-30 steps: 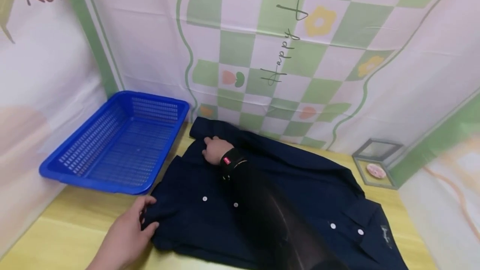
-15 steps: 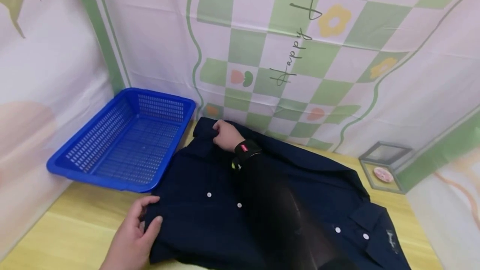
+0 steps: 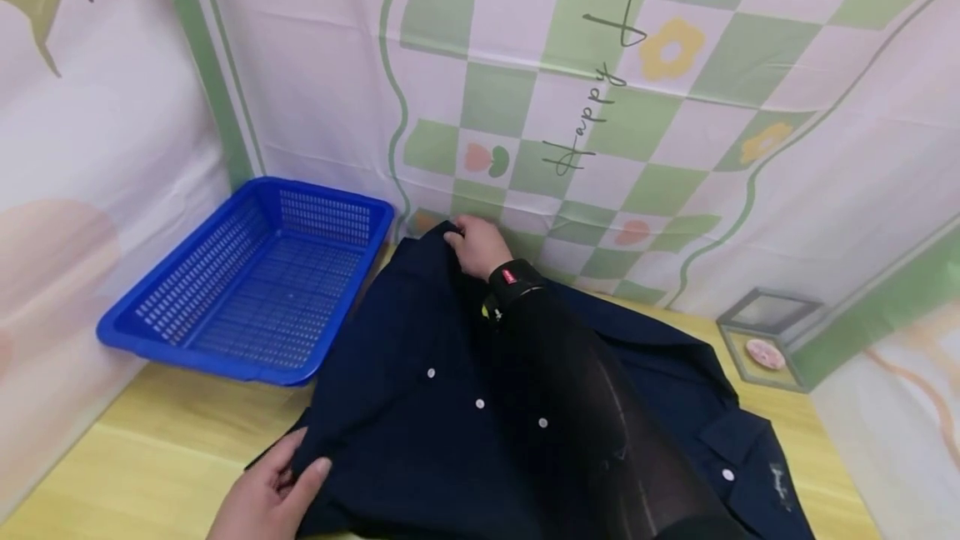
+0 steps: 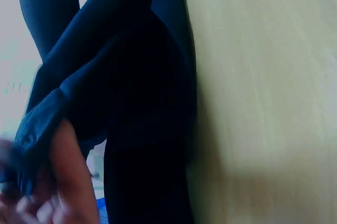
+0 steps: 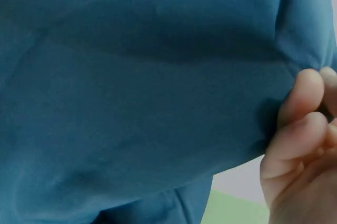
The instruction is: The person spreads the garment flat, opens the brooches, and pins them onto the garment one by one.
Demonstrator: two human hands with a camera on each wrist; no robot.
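A dark navy button-up shirt with white buttons lies across the yellow table, its left part raised off the surface. My right hand pinches the shirt's far hem corner up near the back wall; the right wrist view shows the fingers curled on the blue cloth. My left hand grips the near hem corner at the table's front; in the left wrist view the fingers hold the dark fabric.
An empty blue mesh basket sits at the left against the wall. A small glass-framed box with a pink item stands at the back right. A checked green and pink backdrop closes off the rear.
My right hand has lifted the far hem corner up and back toward the wall. My left hand has drawn the near corner toward me, raising the shirt's left part off the table.
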